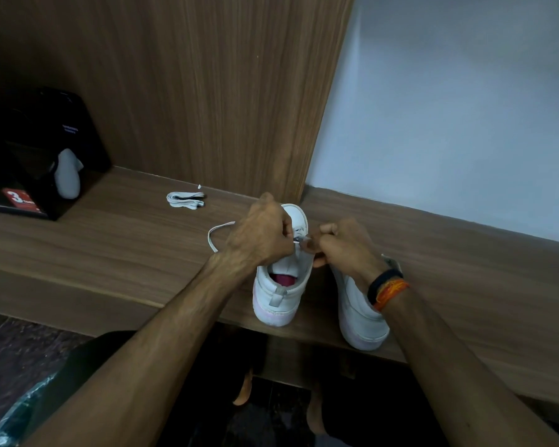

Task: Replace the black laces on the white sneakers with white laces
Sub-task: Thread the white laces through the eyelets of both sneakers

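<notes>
Wood panelling backs a long wooden shelf (110, 240) that runs across the room, with a pale wall to the right. At the far left of the shelf sits a black box (29, 156) with a grey shape leaning at its front.

Two white sneakers stand heel-toward the person near the shelf's front edge. The left sneaker (281, 285) is between the two hands, its pink insole showing. The right sneaker (359, 314) stands just beside it, partly hidden under the right forearm, its heel close to the edge. No black lace is visible on either shoe from here.

The left hand (259, 237) is curled over the near side of the left sneaker's eyelets, and seems to pinch the white lace (218, 228), whose free end loops out to the left across the shelf. The right hand (342, 250) has thumb and fingers pinched together on the lace's tip right at the eyelets. A second white lace bundle (185, 199), folded, lies well behind on the shelf, presumably for the other shoe.

The risks look small but real. A firm tug through the eyelet could drag the left sneaker toward the edge, since nothing pins it down. The right forearm could nudge the right sneaker off the front. The lace could twist going through, or the two ends come out uneven. I cannot tell how many eyelets are already threaded; the hands cover them.
</notes>
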